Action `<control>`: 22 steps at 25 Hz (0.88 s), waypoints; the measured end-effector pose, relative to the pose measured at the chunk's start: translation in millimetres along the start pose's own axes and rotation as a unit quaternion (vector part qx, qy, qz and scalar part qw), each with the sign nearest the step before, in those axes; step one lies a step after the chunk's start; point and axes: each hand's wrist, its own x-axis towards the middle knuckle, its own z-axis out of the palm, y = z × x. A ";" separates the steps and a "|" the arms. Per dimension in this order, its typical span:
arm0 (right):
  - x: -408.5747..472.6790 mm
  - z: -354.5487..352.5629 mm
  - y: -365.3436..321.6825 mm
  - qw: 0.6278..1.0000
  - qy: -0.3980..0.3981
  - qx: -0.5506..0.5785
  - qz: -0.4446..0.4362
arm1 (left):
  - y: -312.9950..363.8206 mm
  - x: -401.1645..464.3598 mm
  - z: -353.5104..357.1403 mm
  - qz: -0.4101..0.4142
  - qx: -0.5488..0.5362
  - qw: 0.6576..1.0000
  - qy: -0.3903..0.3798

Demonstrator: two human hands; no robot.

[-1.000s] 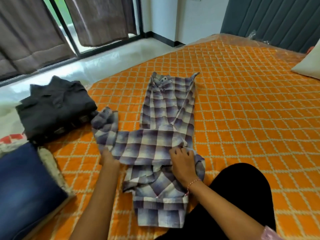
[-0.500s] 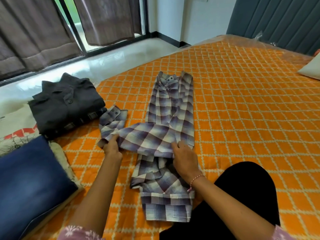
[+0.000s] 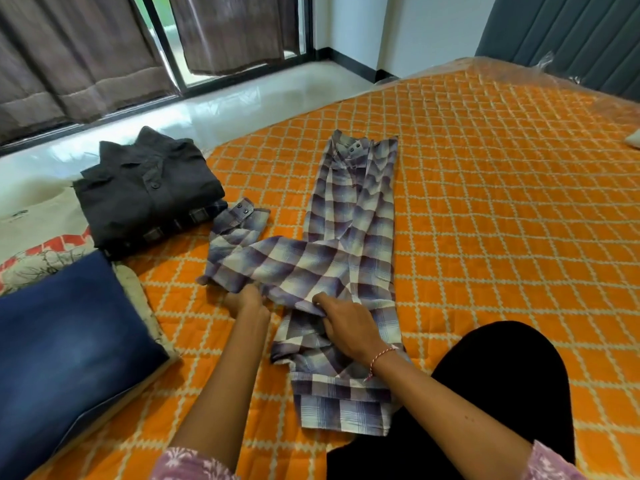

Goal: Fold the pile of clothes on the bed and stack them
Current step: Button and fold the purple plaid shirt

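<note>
Hands [image 3: 298, 313] pinching plaid shirt [image 3: 356, 216], one folded stack [image 3: 145, 188]

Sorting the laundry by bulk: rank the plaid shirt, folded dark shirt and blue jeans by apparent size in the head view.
1. blue jeans, though nearest the camera, so unsure against the next
2. plaid shirt
3. folded dark shirt

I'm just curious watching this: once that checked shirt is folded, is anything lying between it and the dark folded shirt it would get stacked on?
Nothing visible does. Only bare orange bedspread lies between the checked shirt and the dark folded shirt; the shirt's own cuff nearly reaches it.
</note>
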 end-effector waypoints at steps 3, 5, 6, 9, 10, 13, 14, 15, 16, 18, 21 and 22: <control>-2.9 -1.0 -4.2 0.997 -0.068 -0.005 -0.042 | 21.0 -7.9 -2.6 0.100 0.047 0.990 0.088; -2.4 2.2 -3.4 0.998 -0.059 0.016 0.009 | 20.7 -19.8 3.9 0.069 0.109 0.985 0.114; 2.2 5.3 1.8 0.997 0.011 0.034 0.065 | 11.4 -31.8 13.9 0.083 0.178 0.975 0.107; 25.7 1.2 33.8 0.981 0.056 -0.060 0.177 | -37.7 -59.1 47.7 0.354 0.474 0.806 -0.025; 31.2 1.0 44.8 0.978 0.017 -0.087 0.189 | -56.3 -54.5 56.8 0.429 0.541 0.719 -0.084; 52.3 -8.8 76.7 0.976 -0.014 -0.064 0.210 | -65.4 -31.9 80.0 0.485 0.665 0.546 -0.155; 65.3 -14.8 89.8 0.976 0.014 -0.056 0.210 | -59.9 -26.7 91.1 0.515 0.638 0.552 -0.152; 83.0 -22.0 105.6 0.975 0.035 -0.048 0.214 | -53.1 -21.3 107.6 0.571 0.598 0.539 -0.157; 101.2 -28.6 119.8 0.974 0.047 -0.037 0.221 | -46.9 -22.5 125.5 0.588 0.549 0.562 -0.192; 147.5 -45.2 147.8 0.967 0.076 0.044 0.239 | -25.9 -22.2 173.9 0.491 0.441 0.692 -0.293; 209.4 -71.4 176.0 0.916 0.150 0.217 0.301 | 2.8 -6.8 255.6 0.101 0.292 0.873 -0.378; 230.8 -77.4 190.0 0.892 0.155 0.260 0.336 | 8.1 2.4 280.6 0.032 0.270 0.886 -0.375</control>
